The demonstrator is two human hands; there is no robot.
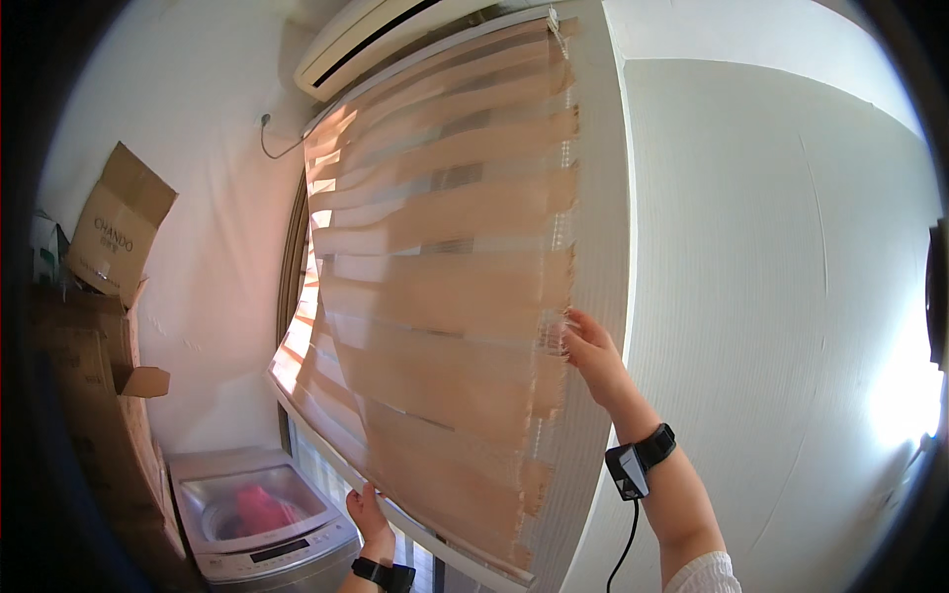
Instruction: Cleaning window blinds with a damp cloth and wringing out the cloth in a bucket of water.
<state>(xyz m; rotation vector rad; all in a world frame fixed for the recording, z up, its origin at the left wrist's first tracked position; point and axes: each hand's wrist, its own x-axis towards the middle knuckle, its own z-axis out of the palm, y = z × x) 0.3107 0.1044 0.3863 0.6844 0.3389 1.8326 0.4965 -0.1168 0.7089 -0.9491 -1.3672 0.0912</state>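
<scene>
In front of me hangs a tan zebra roller blind with alternating solid and sheer bands. Its right edge is frayed, and the cloth bulges away from the window at the lower left. My left hand holds the white bottom rail from below; the rail partly hides the fingers. Higher up, my right hand pinches the frayed right edge beside a sheer band. A white beaded chain runs down along that edge, and whether my fingers also touch it I cannot tell. Both wrists wear black straps.
A top-loading washing machine with pink cloth under its clear lid stands below left. Cardboard boxes are stacked along the left wall. Above the blind is a wall air conditioner. A black cable trails from my right wrist device.
</scene>
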